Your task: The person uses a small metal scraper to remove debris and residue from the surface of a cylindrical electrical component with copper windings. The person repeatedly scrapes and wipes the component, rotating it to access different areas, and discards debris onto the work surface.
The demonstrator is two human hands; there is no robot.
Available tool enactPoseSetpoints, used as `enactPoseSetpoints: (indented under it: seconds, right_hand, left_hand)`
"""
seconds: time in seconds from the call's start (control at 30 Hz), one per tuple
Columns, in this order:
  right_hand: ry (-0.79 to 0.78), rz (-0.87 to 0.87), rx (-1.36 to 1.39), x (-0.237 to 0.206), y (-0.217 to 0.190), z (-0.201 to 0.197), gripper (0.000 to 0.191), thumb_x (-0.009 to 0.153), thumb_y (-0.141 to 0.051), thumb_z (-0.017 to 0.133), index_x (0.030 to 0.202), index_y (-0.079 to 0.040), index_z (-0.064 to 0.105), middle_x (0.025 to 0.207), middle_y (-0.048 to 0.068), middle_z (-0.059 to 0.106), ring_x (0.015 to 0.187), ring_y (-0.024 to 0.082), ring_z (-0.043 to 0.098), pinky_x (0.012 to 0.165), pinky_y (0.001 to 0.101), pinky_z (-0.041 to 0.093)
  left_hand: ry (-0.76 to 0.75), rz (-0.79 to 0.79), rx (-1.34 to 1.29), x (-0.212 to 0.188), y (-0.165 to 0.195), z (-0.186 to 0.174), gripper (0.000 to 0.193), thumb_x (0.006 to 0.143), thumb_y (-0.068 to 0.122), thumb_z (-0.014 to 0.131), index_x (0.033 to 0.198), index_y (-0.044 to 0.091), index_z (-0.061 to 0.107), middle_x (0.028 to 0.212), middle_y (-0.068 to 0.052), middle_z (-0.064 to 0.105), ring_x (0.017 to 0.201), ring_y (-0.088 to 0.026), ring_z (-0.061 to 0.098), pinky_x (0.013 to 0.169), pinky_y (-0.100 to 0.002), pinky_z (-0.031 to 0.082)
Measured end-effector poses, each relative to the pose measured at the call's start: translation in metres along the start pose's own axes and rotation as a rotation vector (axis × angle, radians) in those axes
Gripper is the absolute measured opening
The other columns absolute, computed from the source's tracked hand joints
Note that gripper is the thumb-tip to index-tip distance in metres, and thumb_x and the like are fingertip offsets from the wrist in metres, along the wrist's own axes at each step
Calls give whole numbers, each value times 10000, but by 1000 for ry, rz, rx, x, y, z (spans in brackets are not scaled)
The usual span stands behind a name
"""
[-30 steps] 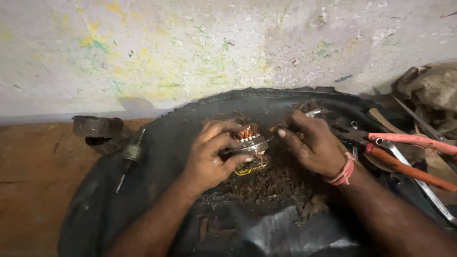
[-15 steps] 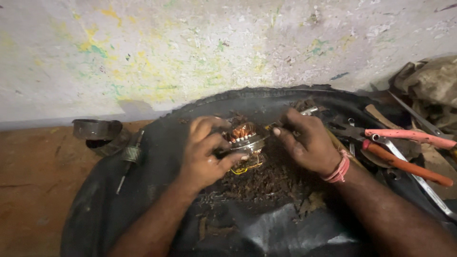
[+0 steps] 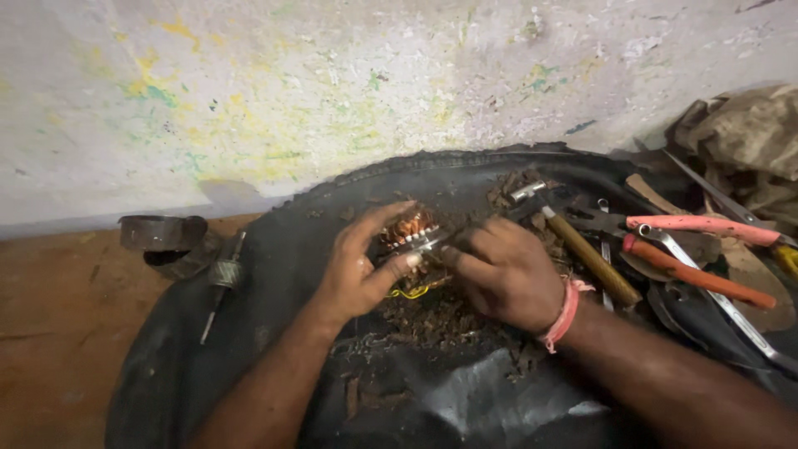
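Both hands work the copper-wound motor core [image 3: 409, 230]: left hand [image 3: 359, 270] cups it, right hand [image 3: 507, 274] pinches its edge. Judged heavy, rigid; windings fragile, so I grip the metal body.

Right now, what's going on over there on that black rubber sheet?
A person is working with bare hands on a small motor armature with copper windings. The left hand grips it from the side, while the right hand, with a pink band at the wrist, works at it from the other side over a pile of dark scraps. Red-handled pliers and a wooden-handled tool lie to the right on the black rubber sheet.
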State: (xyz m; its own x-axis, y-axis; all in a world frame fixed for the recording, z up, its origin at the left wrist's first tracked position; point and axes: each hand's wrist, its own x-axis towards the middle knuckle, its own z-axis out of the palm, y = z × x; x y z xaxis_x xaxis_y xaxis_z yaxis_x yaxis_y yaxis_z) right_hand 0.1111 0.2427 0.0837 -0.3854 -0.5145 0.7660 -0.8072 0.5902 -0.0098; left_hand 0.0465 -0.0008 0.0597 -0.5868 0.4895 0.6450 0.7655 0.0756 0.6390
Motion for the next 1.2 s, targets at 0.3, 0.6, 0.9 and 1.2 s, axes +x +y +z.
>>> enactPoseSetpoints:
  seconds: [0.3, 0.6, 0.9, 1.2]
  right_hand:
    - [126, 271, 29, 7, 13, 14, 283, 844, 35, 698, 1118, -33, 689, 1062, 147, 684, 930, 328, 665, 781, 425, 541]
    - [129, 372, 162, 20, 25, 32, 219, 815, 43, 709, 1007, -62, 727, 911, 113, 696, 838, 315, 676, 751, 402, 539]
    - [31, 378, 141, 32, 28, 33, 211, 861, 27, 687, 1033, -81, 744, 842, 129, 687, 744, 305, 676, 667, 406, 531]
    - [-28, 172, 2, 42, 31, 27, 187, 783, -33, 722, 965, -71, 694, 775, 110, 615, 724, 325, 614, 638, 454, 493]
  left_hand:
    - [64, -156, 15, 0, -6, -5, 421, 1056, 348, 562, 1348, 63, 664, 1246, -135, 686, 1192, -272, 649, 1047, -381, 498]
    - [56, -147, 24, 2, -12, -5, 429, 1073, 364, 523, 1342, 56, 652, 1291, -145, 679, 1235, -283, 644, 1073, -377, 487]
    - [78, -227, -4, 2, -15, -4, 383, 1067, 304, 542, 1337, 57, 656, 1248, -133, 686, 1184, -252, 657, 1025, -355, 507]
    - [63, -266, 1, 2, -13, -7, 341, 1053, 227, 561, 1334, 63, 663, 1125, -103, 681, 1069, -233, 669, 952, -337, 527]
